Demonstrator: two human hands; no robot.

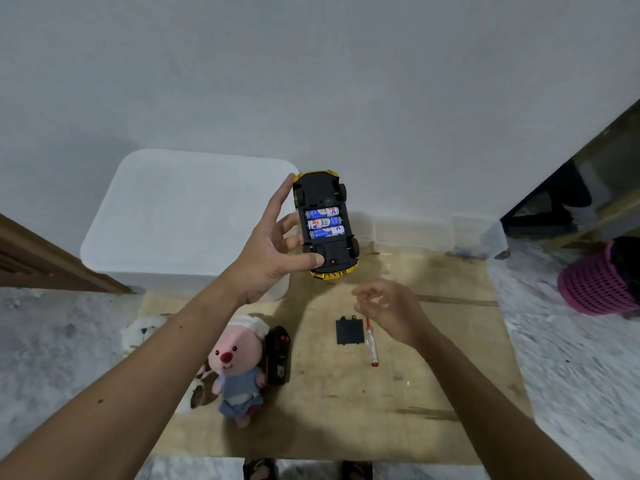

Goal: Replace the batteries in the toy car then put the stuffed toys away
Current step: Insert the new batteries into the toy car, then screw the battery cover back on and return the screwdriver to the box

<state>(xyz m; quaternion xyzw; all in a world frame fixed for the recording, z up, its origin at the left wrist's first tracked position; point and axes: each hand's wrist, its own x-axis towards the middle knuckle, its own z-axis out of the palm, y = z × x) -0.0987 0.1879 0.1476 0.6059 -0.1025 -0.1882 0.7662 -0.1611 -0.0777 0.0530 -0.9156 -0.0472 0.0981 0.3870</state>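
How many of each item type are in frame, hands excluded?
Toy car: 1
Batteries in the car: 3
Battery cover: 1
Screwdriver: 1
Remote control: 1
Stuffed toys: 2, pink and white
White bin: 1
Pink basket: 1
Total: 11

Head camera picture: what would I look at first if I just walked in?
Probably the yellow toy car, held upside down in the left hand above the cardboard, with three blue and white batteries showing in its open belly. Next, the pink stuffed toy lying at the cardboard's left edge, beside a black remote.
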